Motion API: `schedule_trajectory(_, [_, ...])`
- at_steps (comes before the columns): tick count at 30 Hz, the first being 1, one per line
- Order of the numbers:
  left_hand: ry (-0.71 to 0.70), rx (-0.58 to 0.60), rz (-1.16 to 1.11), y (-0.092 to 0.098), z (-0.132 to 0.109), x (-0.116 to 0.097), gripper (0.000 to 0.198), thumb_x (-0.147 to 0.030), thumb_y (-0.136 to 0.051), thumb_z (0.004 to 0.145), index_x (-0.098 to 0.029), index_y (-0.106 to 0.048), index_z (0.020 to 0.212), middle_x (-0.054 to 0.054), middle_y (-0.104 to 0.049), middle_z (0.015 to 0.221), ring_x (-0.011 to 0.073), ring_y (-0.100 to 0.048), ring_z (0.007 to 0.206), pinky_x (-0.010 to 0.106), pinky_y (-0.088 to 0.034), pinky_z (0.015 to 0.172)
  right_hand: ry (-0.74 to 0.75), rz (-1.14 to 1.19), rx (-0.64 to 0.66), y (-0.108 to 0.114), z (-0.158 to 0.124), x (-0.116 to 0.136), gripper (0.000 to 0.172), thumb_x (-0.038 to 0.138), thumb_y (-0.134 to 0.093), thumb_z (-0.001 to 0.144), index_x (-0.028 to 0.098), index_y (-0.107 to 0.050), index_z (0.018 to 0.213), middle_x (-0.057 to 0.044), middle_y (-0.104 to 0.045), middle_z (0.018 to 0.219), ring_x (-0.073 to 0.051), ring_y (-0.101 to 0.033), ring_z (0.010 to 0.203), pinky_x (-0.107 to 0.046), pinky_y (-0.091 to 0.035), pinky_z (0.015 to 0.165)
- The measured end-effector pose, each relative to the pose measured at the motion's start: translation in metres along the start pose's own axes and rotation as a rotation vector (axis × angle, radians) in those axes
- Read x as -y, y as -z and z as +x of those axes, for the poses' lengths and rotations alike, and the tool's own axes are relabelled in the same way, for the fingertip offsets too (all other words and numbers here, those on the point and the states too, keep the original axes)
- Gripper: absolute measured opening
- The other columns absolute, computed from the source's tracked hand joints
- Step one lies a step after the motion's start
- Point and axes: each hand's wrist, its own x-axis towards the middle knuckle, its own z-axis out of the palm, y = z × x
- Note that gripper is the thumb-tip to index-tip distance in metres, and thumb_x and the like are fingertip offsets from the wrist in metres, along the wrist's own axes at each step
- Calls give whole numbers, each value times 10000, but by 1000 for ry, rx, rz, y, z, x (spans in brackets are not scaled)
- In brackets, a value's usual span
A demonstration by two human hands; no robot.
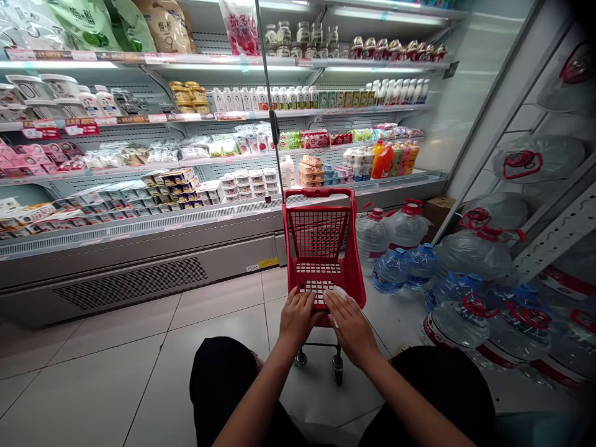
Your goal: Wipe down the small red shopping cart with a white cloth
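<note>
Head view, read from the left: the long chilled case [239, 248] runs behind the small red shopping cart [321, 233], so too firm a push could roll the cart on its wheels [338, 370] and knock its far end against the case; whether the two touch is hard to tell from this angle. The left hand [297, 315] rests at the cart's near edge, its fingers close together and nearly straight, and so light a hold might let the cart swing sideways. Beside it, the right hand [349, 323] lies with fingers together over a white cloth or tissue [341, 290]; it hides how firmly that is held, so the white piece could slip if pressure eased. Farther right, water jugs [391, 270] crowd the floor near the cart, and a swerve could bump one. The cart itself stands upright on the tiled floor [218, 347], between the person's knees [223, 372] and the case: bright red plastic, a fine mesh panel at its far end, a coarser grid nearer the hands, solid-looking rims.
</note>
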Motion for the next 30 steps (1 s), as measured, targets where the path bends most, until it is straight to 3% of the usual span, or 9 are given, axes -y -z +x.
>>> schedule_trajectory(3, [16,-42,24,-10,0,-15,559,-110,-584,890,-97,-514,1445,152,-732,1241,258,-706,1121,467,-465,1158,6,-4,-15,-6,10,14,693,201,-384,1061,158,-66,1675,-116,-418,1630,-240,-458,1465,-445,-387,1200])
schedule_trajectory(5, [-16,-30,17,-11,-2,-18,628,-107,-570,883,-69,-443,1497,162,-726,1260,254,-708,1119,443,-487,1133,16,13,-9,-4,8,9,705,189,-384,1054,154,-52,1674,-122,-404,1638,-240,-455,1467,-443,-401,1192])
schedule_trajectory(9, [-75,33,-17,-2,-6,-16,637,-251,-622,945,-130,-395,1529,133,-719,1297,272,-691,1167,459,-500,1109,25,40,15,14,-17,-30,739,76,-326,1003,225,-65,1678,-70,-320,1688,-219,-320,1546,-467,-361,1231])
schedule_trajectory(12, [-43,48,-10,4,-9,-13,615,-305,-634,967,-135,-408,1513,131,-730,1267,281,-687,1168,474,-492,1114,-46,-25,-2,29,-38,-60,825,6,-315,940,282,-68,1677,-32,-201,1729,-223,-216,1583,-490,-309,1261])
schedule_trajectory(15, [-18,49,-3,6,-10,-14,582,-324,-630,975,-139,-435,1492,132,-727,1261,286,-687,1153,484,-480,1123,-150,-104,3,36,-51,-73,881,-25,-319,895,359,-139,1666,17,-107,1744,-257,-158,1595,-524,-254,1276])
schedule_trajectory(18, [-9,41,-14,4,-10,-16,568,-349,-611,986,-164,-443,1496,127,-723,1251,292,-684,1142,494,-479,1118,-236,-58,3,31,-57,-67,825,41,-327,938,347,-107,1672,18,-124,1741,-260,-199,1586,-517,-274,1271])
schedule_trajectory(21, [12,19,-13,1,-9,-21,565,-350,-611,982,-178,-454,1496,123,-722,1228,302,-681,1135,500,-485,1103,-275,36,-42,19,-60,-44,788,89,-304,966,291,-32,1678,-12,-203,1726,-252,-267,1567,-523,-307,1260])
schedule_trajectory(26, [46,-1,-7,-3,-7,-31,648,-278,-580,980,-176,-347,1577,111,-726,1206,286,-683,1124,495,-471,1110,-110,93,4,6,-56,1,873,22,-321,877,266,-68,1676,-21,-297,1697,-234,-290,1559,-518,-291,1271])
schedule_trajectory(30, [-16,58,-25,5,-4,-24,686,-241,-564,985,-152,-286,1605,117,-715,1283,256,-671,1190,441,-472,1119,-10,122,59,11,-55,-14,946,-27,-299,802,294,-114,1672,15,-321,1688,-197,-287,1558,-463,-334,1261])
